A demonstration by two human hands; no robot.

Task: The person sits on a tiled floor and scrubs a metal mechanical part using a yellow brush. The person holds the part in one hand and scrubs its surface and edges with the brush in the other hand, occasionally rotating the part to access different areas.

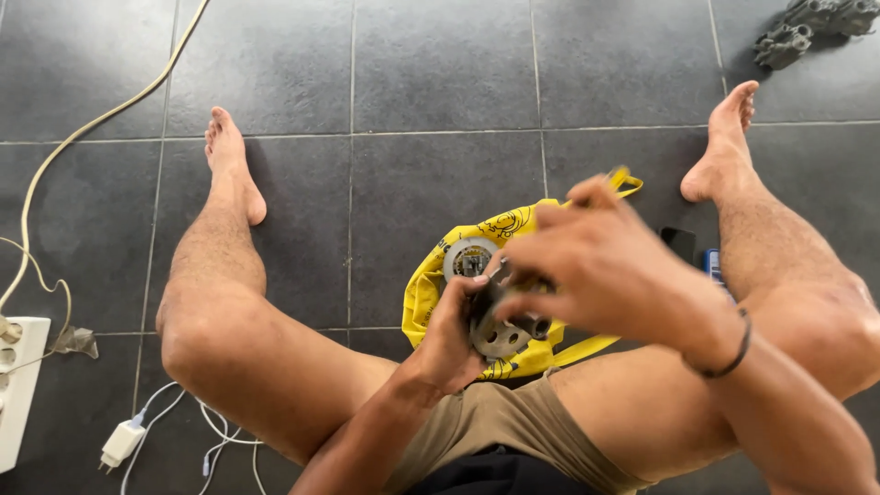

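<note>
I sit on a dark tiled floor with my bare legs spread. My left hand (451, 332) grips a grey metal part (500, 332), a round plate with holes, from its left side. My right hand (596, 266) closes over the top of the same part, fingers curled on it. Below both hands a yellow bag (426, 284) lies on the floor between my legs. A grey round disc (467, 258) with a dark centre rests on the bag, just left of my right hand's fingers.
A white power strip (20, 385) and beige cable (87, 124) lie at the left. A white charger with thin cords (124, 442) sits by my left thigh. Grey metal parts (807, 27) lie at top right. A dark phone (680, 243) rests by my right leg.
</note>
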